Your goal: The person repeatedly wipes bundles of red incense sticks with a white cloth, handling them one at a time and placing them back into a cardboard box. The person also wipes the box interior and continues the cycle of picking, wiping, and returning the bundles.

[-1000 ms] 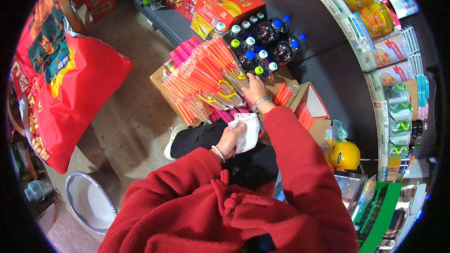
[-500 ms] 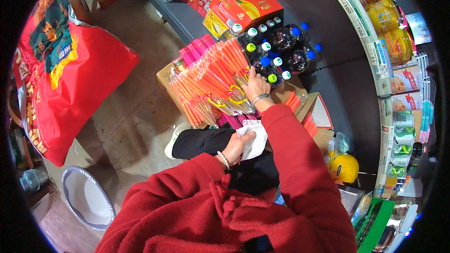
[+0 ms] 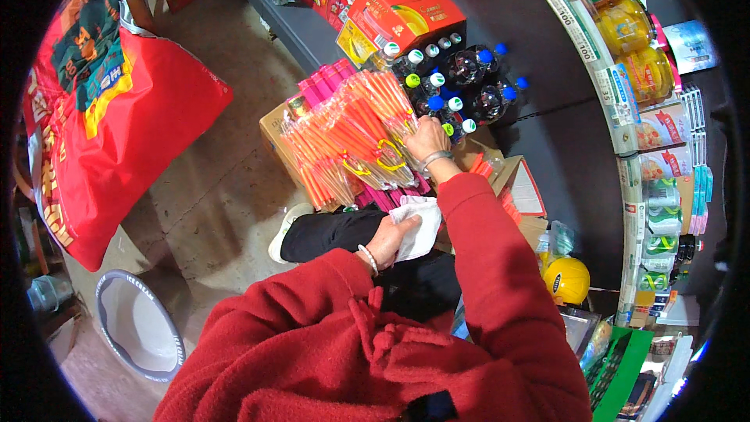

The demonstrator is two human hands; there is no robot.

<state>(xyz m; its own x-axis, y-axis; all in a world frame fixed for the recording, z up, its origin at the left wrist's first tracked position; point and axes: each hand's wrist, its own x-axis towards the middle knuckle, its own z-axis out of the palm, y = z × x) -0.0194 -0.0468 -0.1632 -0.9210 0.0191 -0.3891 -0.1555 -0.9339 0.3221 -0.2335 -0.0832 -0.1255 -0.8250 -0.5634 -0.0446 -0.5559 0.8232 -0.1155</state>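
My left hand [image 3: 386, 242], with a beaded bracelet, is closed around a folded white cloth [image 3: 422, 225] above my dark trouser leg. My right hand [image 3: 428, 139], wearing a metal bangle, has its fingers curled on the right edge of a bundle of orange sticks [image 3: 344, 129] in clear wrappers with yellow ties. What exactly the sticks are does not show. Magenta packs [image 3: 324, 83] lie at the bundle's far side and peek out beneath it. A cardboard box [image 3: 275, 129] supports the pile. Dark bottles [image 3: 491, 101] with blue, white and green caps stand just beyond my right hand.
A curved shelf edge [image 3: 625, 152] with jars and cartons runs along the right. Red boxes [image 3: 410, 12] sit at the back on a dark ledge. At left are a large red bag [image 3: 156, 109] and a grey basin [image 3: 141, 328]. A yellow helmet-shaped object [image 3: 566, 280] lies low right.
My right hand's extended finger has curled in at the bundle's edge, and the right-hand sticks have shifted slightly. The left hand keeps the cloth. The whole view has shifted a little.
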